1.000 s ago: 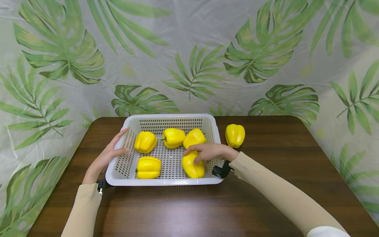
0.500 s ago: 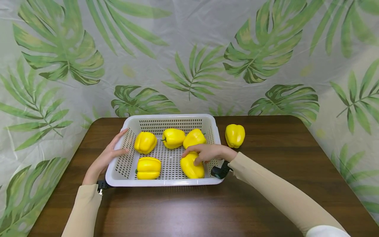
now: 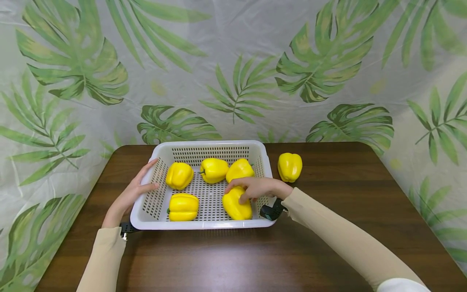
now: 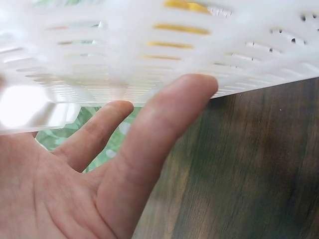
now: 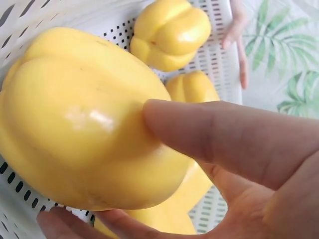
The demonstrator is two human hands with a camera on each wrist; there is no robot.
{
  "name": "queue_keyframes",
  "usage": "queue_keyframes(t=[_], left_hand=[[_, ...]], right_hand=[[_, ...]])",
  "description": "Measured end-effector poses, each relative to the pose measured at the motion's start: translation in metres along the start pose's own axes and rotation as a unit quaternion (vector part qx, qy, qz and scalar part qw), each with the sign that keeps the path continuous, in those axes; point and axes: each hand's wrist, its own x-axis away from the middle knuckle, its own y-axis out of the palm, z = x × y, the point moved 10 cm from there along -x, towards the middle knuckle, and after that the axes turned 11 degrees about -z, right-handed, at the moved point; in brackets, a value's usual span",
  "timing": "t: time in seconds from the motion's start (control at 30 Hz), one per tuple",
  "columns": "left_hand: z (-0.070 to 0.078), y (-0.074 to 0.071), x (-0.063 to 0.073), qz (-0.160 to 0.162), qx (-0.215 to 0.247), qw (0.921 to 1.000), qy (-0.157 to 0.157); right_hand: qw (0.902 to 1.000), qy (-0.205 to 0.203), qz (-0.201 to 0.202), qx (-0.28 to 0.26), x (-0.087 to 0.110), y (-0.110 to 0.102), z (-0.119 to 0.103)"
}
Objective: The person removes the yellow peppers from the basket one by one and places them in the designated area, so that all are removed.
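Note:
Inside the white plastic basket (image 3: 208,224), my right hand (image 3: 260,187) grips a yellow bell pepper (image 3: 235,207) at the front right. In the right wrist view the thumb lies on the side of this bell pepper (image 5: 89,119), with fingers curled under it. My left hand (image 3: 129,194) rests against the basket's left side, thumb and fingers spread and fairly straight. The left wrist view shows that thumb (image 4: 164,124) at the slotted basket wall (image 4: 124,59). Other yellow bell peppers lie in the basket: two on the left (image 3: 179,176), two along the back (image 3: 214,170).
One more yellow bell pepper (image 3: 290,167) stands on the dark wooden table (image 3: 350,178), right of the basket. A leaf-patterned cloth (image 3: 240,81) hangs behind the table's back edge. A black wrist camera (image 3: 273,210) sits close over the basket's front right corner.
The right hand and the bell pepper in its grip have shifted slightly left since the first frame. The left hand and the basket have stayed practically still.

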Motion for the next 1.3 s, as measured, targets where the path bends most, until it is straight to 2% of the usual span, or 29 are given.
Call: queue_keyframes(t=[0.27, 0.53, 0.93, 1.3], left_hand=[[0.001, 0.0, 0.0, 0.002, 0.001, 1.0, -0.003], [0.001, 0.001, -0.001, -0.001, 0.001, 1.0, -0.002], [0.0, 0.0, 0.0, 0.001, -0.001, 1.0, -0.003], [-0.001, 0.0, -0.001, 0.004, -0.002, 1.0, -0.006]], right_hand=[[0.9994, -0.012, 0.016, -0.029, 0.003, -0.005, -0.001], [0.9952, -0.055, 0.045, -0.067, 0.012, -0.012, -0.006], [0.9808, -0.133, 0.079, -0.119, 0.032, -0.028, -0.013], [0.9734, -0.156, 0.111, -0.126, 0.049, -0.034, -0.013]])
